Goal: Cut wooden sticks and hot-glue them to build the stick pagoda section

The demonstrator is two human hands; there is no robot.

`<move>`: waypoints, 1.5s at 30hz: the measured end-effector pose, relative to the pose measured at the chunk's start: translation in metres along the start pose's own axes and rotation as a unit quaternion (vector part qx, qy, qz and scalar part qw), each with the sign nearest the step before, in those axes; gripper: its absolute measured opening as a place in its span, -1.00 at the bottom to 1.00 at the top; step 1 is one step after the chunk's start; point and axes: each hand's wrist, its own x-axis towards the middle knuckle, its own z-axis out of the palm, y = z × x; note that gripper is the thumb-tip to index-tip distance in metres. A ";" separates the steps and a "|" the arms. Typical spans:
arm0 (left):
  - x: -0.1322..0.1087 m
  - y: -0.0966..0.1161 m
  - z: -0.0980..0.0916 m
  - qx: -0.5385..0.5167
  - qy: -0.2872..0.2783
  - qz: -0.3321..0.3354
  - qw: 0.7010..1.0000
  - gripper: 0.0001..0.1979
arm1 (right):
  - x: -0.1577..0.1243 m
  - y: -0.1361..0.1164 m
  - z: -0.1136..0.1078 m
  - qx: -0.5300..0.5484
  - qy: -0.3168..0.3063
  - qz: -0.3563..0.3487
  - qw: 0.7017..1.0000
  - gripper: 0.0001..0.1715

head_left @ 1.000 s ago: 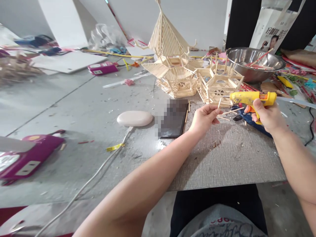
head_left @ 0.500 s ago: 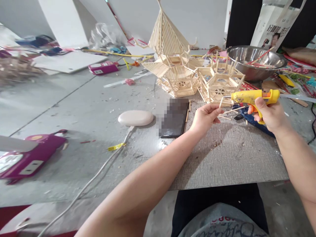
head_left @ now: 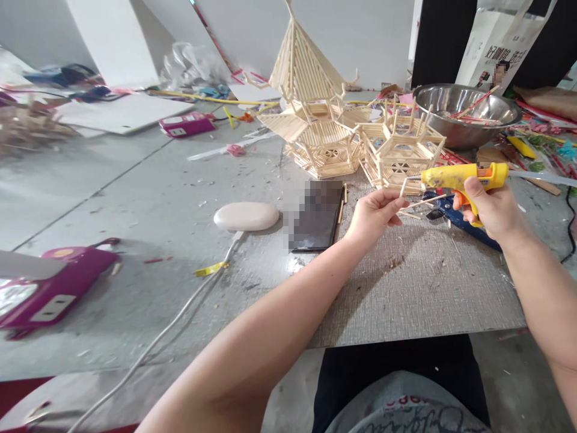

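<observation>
My left hand (head_left: 378,211) is closed in a pinch on a short wooden stick (head_left: 403,187) that points up from the fingertips. My right hand (head_left: 493,210) grips a yellow hot glue gun (head_left: 464,177), its nozzle at the top end of that stick. Whether nozzle and stick touch is too small to tell. Just beyond the hands stands an open six-sided frame of wooden sticks (head_left: 399,147). Left of it rises a pagoda model (head_left: 315,120) of the same sticks with a pointed roof. Blue-handled pliers (head_left: 469,224) lie beneath the glue gun.
A black phone (head_left: 318,219) lies left of my left hand, beside a white oval device (head_left: 246,216) with a cable. Purple power strips (head_left: 67,285) sit at the left. A steel bowl (head_left: 466,135) holding red sticks stands at the back right among scraps.
Both hands keep nearly the same pose, stick and glue gun nozzle still together. The view has shifted very slightly.
</observation>
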 end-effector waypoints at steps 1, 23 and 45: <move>0.000 0.000 0.000 -0.002 0.000 0.000 1.000 -0.87 | 0.000 0.001 0.000 0.000 0.001 0.000 1.000 -0.56; 0.000 0.001 0.002 -0.044 -0.013 -0.031 0.998 -0.86 | 0.002 0.004 -0.003 0.019 -0.011 0.005 1.000 -0.57; -0.003 0.004 0.003 -0.085 -0.030 -0.040 0.995 -0.89 | -0.001 0.002 0.000 -0.026 -0.004 -0.010 1.000 -0.58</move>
